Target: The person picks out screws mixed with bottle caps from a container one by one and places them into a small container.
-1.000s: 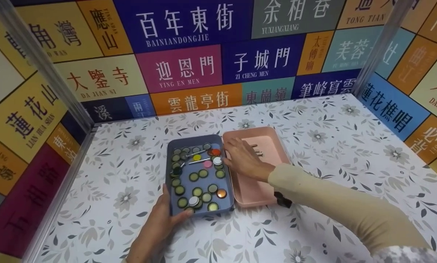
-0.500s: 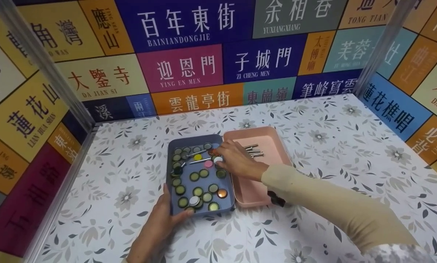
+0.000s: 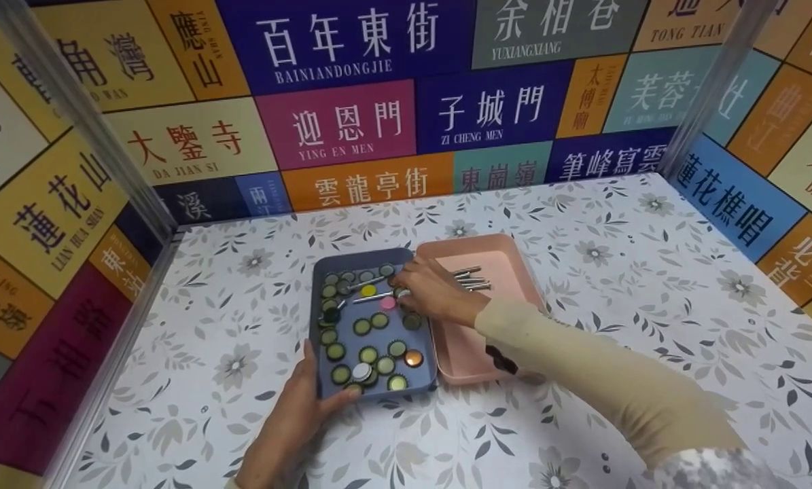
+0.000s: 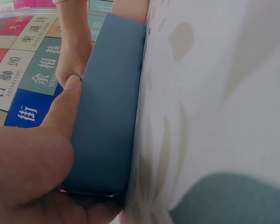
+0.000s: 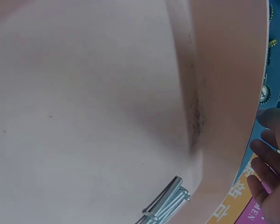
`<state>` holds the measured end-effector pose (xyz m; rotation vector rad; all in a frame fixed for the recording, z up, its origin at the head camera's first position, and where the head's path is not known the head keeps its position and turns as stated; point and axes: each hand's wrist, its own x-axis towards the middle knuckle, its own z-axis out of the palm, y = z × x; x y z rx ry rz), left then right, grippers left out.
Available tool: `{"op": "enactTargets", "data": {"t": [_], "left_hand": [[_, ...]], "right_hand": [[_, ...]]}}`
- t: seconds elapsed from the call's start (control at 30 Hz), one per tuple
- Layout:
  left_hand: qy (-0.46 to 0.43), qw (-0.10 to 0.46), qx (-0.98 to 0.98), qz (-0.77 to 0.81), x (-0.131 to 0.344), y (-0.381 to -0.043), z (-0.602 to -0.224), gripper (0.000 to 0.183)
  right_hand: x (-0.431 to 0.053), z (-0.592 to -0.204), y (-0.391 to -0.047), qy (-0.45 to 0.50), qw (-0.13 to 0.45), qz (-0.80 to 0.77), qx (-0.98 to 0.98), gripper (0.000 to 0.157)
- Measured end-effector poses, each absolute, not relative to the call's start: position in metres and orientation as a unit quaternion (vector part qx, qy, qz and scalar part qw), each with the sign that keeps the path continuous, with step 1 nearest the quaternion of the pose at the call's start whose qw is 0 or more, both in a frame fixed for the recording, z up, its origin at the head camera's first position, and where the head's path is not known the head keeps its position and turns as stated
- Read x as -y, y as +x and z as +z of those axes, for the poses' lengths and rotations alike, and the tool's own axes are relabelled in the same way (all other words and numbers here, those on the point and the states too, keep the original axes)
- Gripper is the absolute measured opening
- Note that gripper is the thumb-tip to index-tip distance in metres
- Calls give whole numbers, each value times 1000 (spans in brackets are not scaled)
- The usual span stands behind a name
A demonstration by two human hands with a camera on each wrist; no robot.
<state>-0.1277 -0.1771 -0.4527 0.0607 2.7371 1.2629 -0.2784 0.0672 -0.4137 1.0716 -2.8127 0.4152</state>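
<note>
My left hand [image 3: 300, 394] grips the near left corner of a blue-grey tray [image 4: 107, 102], thumb over the rim and fingers along the outer side. Bottle caps [image 3: 367, 355], mostly lying with green insides up, are scattered in that tray. Several metal bolts [image 3: 374, 297] and yellow, pink, white and orange caps lie among them. My right hand [image 3: 439, 292] reaches over the tray's right rim, fingertips down at the caps near the far right. In the right wrist view its fingers are loosely bent and spread, with the thumb close to a cap [image 5: 265, 94].
A pink tray [image 3: 470, 346] stands against the blue-grey one on the right, holding a small bundle of silver bolts [image 5: 165, 205]. A flower-patterned cloth [image 3: 188, 407] covers the table. Panels with large printed characters [image 3: 338, 122] wall it in behind and on both sides.
My right hand has moved left from the pink tray's edge into the blue-grey tray, uncovering more of the bolts and covering the red-orange and white caps. My left hand has kept its place.
</note>
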Motion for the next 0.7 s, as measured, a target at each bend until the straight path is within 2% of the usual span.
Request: {"op": "enactTargets", "data": {"t": [0.4,0.6,0.7], "left_hand": [[18,64,-899,434,178,-128,-454,125],[22,54,-899,433,177,-128,-453,124],[21,51,-899,434,176,-129,-453,124]], "right_hand": [[-58,-416,-288,371,53,126,919,22],[-55,-417,-291,391,68,137,908,11],[-53,-417,-291,391,60,143,907,13]]}}
